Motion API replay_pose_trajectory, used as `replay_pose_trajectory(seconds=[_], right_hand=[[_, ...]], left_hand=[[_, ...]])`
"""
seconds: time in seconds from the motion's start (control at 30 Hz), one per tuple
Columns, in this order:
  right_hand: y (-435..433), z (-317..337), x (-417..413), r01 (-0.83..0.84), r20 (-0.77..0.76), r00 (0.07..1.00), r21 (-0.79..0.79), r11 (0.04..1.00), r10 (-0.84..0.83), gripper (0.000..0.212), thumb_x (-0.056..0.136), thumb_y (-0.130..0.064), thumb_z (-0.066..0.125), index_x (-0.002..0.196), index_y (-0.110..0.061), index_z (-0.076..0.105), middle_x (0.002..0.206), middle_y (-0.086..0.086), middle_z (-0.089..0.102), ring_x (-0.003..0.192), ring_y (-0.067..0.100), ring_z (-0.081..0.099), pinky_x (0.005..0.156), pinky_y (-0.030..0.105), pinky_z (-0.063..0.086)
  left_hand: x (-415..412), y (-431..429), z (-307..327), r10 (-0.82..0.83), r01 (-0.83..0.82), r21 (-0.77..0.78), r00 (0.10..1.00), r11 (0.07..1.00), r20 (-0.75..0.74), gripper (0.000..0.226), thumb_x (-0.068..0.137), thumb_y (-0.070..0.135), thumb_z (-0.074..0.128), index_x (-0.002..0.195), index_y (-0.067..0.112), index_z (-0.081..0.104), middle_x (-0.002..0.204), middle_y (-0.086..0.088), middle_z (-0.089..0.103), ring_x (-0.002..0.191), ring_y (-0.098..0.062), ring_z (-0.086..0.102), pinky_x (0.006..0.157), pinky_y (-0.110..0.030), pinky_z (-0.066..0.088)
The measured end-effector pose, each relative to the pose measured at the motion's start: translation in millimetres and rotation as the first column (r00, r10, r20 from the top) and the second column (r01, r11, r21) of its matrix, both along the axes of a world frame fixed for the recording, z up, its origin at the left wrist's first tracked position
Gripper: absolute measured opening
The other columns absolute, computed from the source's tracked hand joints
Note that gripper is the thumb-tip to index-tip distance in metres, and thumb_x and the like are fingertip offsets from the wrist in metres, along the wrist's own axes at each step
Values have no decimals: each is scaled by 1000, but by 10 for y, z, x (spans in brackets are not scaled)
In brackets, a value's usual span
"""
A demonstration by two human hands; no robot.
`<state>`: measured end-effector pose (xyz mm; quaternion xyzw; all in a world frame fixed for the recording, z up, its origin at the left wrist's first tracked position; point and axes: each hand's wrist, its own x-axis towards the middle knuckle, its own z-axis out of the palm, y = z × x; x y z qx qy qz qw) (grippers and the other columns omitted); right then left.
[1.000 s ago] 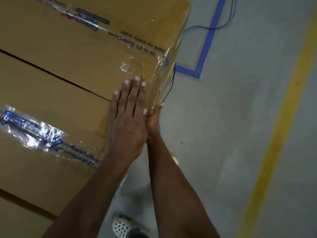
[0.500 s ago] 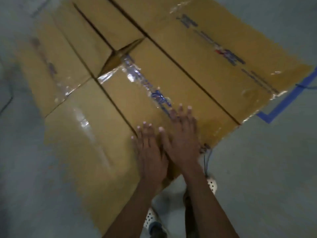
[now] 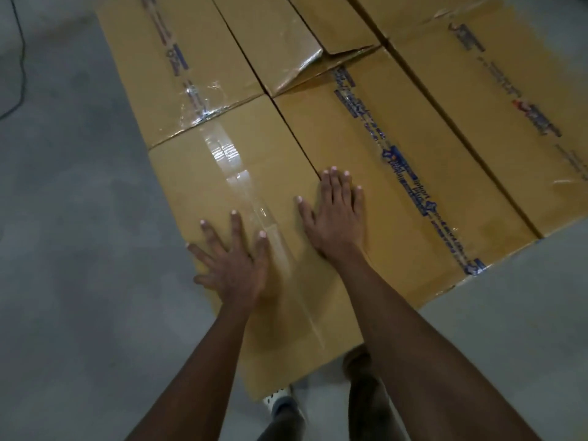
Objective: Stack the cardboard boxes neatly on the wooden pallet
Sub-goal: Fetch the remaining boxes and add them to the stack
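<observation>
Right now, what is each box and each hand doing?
Near box with clear tape: closed, taped, both hands on it.
Box with blue printed tape: closed, taped, level beside it.
Far middle box: corner flap crumpled and lifted.
Far left box: closed, tape wrinkled.
Left hand: open, flat, fingers spread.
Right hand: open, flat, at the seam.

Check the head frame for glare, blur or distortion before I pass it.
Head view: dim, flat light; white glare on the clear tape of the nearest box. Left hand slightly motion-smeared, right hand crisper. Wide-angle lens bows box edges; far corners soften.
</observation>
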<state>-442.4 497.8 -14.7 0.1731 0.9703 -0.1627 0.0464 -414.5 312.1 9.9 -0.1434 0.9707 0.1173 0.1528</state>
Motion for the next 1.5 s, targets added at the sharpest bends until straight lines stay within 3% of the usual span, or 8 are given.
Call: replay_pose_trajectory(seconds=[0.3, 0.63, 0.73, 0.87, 1.0, 1.17, 1.3, 1.5], right_hand=[[-277, 149, -690, 64, 47, 997, -2, 998, -64, 83, 99, -66, 22, 163, -15, 8, 171, 6, 2, 157, 28, -5, 122, 60, -4], [-356, -23, -990, -9, 32, 999, 128, 992, 5, 85, 98, -73, 14, 164, -21, 1, 172, 2, 2, 157, 31, -3, 120, 64, 3], [-382, 59, -1040, 25, 72, 997, 96, 995, -32, 86, 97, -76, 16, 164, -23, 5, 172, 1, 3, 157, 30, -4, 119, 66, 5], [-471, 179, -1642, 147, 5, 989, 61, 987, -148, 87, 90, -81, 26, 161, -30, 18, 171, 4, 4, 157, 33, 3, 110, 77, 13], [-455, 278, -2563, 34, -118, 993, 177, 984, -13, 83, 91, -79, 28, 162, -37, 15, 172, 0, 2, 158, 28, 0, 113, 75, 7], [-371, -70, -3043, 221, -44, 975, 76, 972, -218, 81, 98, -67, 21, 164, -22, 6, 171, 6, -5, 156, 28, -13, 119, 67, 0], [-336, -149, -3027, 236, -138, 962, -19, 972, -236, 74, 101, -45, 29, 161, -5, 15, 170, 13, 5, 157, 30, -5, 126, 49, 1], [-297, -156, -3068, 220, -150, 960, -126, 967, -238, 72, 96, -32, 35, 160, -2, 18, 170, 15, 7, 157, 32, -6, 127, 46, -5]], left_hand=[[54, -35, 1, -135, 132, 95, 990, 987, 30, 81, 87, 89, 28, 156, 57, 0, 169, 1, -22, 154, -39, -19, 104, -83, 6], [44, -22, -61, -123, 123, -15, 992, 992, 4, 82, 85, 86, 38, 157, 52, 19, 172, -4, -7, 156, -41, -3, 101, -80, 20], [-424, -157, 6, -114, 114, 13, 993, 993, -39, 79, 84, 84, 41, 154, 50, 31, 172, -4, 6, 155, -36, 8, 105, -79, 18], [-1740, -351, 108, -170, 172, -3, 972, 985, -163, 79, 88, 80, 34, 157, 46, 23, 171, -3, 9, 156, -33, 7, 111, -77, 10], [-2799, -285, 39, -463, 466, -60, 842, 883, -278, 77, 94, 75, 30, 161, 39, 18, 172, -1, 7, 158, -31, 1, 114, -75, 5], [-3500, -26, -281, -728, 741, -44, 645, 671, -234, 72, 103, 56, 18, 164, 20, 8, 172, -2, 2, 159, -26, -2, 119, -70, 2], [-3518, -16, -403, -740, 754, -48, 626, 655, -245, 71, 104, 53, 21, 164, 16, 12, 172, -1, 6, 159, -25, 1, 123, -63, 2], [-3504, 9, -303, -735, 753, -17, 637, 658, -234, 75, 101, 56, 23, 164, 17, 11, 172, -2, 4, 159, -26, 0, 125, -55, 8]])
